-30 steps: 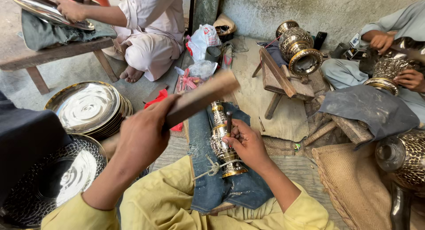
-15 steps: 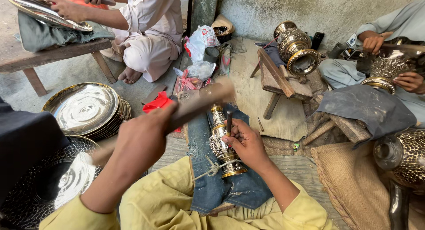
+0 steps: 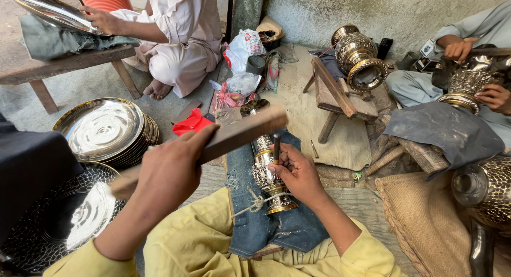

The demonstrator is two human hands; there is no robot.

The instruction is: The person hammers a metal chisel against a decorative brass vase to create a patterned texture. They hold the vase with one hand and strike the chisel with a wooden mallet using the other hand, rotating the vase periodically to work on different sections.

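A view looking down at a person's two hands, sitting on the ground at work. The left hand (image 3: pixel 167 173) is closed around a flat wooden bat (image 3: pixel 213 144), raised at a slant so its far end hangs just above a metal punch (image 3: pixel 276 147). The right hand (image 3: pixel 298 173) pinches this thin dark punch upright between fingers and thumb, its tip set against a small engraved metal vase (image 3: pixel 269 176). The vase lies on its side directly under and beside the right hand, on a strip of blue denim cloth (image 3: pixel 277 229) over the person's lap, with a knotted string (image 3: pixel 258 202) across its lower end. To the left sits a stack of shiny round metal trays (image 3: pixel 106 130). Ahead, a larger engraved vase (image 3: pixel 362 58) rests on a low wooden stand (image 3: pixel 335 96). Another person sits cross-legged at a bench at the top left, and a third person's hands hold a vase at the right edge.
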